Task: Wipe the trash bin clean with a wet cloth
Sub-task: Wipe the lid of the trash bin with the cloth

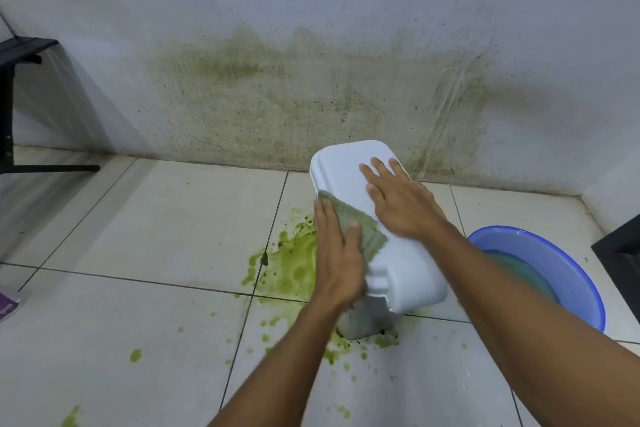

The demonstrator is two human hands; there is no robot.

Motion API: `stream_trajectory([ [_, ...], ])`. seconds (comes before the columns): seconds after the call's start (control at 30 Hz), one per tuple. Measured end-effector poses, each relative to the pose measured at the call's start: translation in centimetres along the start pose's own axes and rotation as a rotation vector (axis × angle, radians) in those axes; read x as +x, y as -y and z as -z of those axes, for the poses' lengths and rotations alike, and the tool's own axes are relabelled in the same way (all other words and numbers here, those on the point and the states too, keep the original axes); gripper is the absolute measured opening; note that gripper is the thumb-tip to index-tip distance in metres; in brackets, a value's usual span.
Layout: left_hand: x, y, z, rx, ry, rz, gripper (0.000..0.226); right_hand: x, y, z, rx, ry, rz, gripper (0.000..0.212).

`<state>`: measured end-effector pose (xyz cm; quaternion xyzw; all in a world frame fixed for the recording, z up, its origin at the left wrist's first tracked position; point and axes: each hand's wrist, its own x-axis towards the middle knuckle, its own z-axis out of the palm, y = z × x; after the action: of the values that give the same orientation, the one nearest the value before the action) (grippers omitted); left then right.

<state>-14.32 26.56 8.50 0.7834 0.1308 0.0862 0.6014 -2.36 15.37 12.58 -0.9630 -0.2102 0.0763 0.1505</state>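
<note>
Head view, basin: blue basin [561, 253], lower right of frame, holds cloudy greenish water.
Bin position: white trash bin [343, 166] at frame centre, standing in a green spill [294, 267].
Bin axis: lid's long axis runs from upper centre toward lower right.
Bin appearance: lid closed, smooth; contents hidden.
Left hand [337, 253]: straight fingers pressing grey-green cloth [372, 236] on lid's left edge.
Right hand [398, 204]: flat on lid, fingers spread.

A green spill [294, 270] covers the centre floor tiles [156, 218], a water-filled blue basin [547, 250] sits lower right, and a black stand [7, 107] is upper left.
</note>
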Motion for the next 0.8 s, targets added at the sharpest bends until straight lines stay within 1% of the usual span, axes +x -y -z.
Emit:
stream_trajectory([
  [0.07, 3.7, -0.6, 1.2, 0.009, 0.054, 0.051, 0.065, -0.1, -0.5, 0.7, 0.003, 0.055, -0.039, 0.055],
  [0.17, 7.2, -1.2, 2.1, 0.022, 0.150, 0.059, 0.063, -1.6, -1.9, 1.6, 0.074, 0.156, 0.003, 0.063],
  [0.2, 7.6, -1.1, 2.0, 0.029, 0.167, 0.051, 0.064, -2.3, -2.2, 1.2, 0.046, 0.146, 0.018, 0.063],
  [0.27, 8.3, -0.9, 1.8, 0.031, 0.179, 0.040, 0.063, -3.1, -2.0, 0.1, -0.015, 0.065, 0.010, 0.059],
  [0.4, 9.5, -1.1, 2.4, 0.017, 0.165, 0.053, 0.062, -1.1, -0.4, -0.1, -0.013, -0.024, -0.034, 0.052],
  [0.53, 8.5, -0.5, 3.9, -0.049, 0.111, 0.074, 0.059, 2.1, 1.1, -0.2, 0.009, -0.043, -0.062, 0.051],
  [0.6, 6.5, 0.1, 4.3, -0.074, 0.063, 0.084, 0.057, 3.2, 1.6, -0.4, 0.018, -0.041, -0.061, 0.051],
  [0.67, 3.9, 0.6, 4.2, -0.136, 0.014, 0.088, 0.062, 3.9, 1.7, -0.4, 0.026, -0.040, -0.066, 0.051],
  [0.73, 0.8, 1.0, 3.3, -0.196, -0.031, 0.053, 0.069, 3.9, 1.5, -0.4, 0.022, -0.041, -0.063, 0.051],
  [0.8, -1.1, 1.1, 2.3, -0.167, -0.090, 0.003, 0.067, 3.7, 1.4, -0.4, 0.017, -0.032, -0.053, 0.052],
])
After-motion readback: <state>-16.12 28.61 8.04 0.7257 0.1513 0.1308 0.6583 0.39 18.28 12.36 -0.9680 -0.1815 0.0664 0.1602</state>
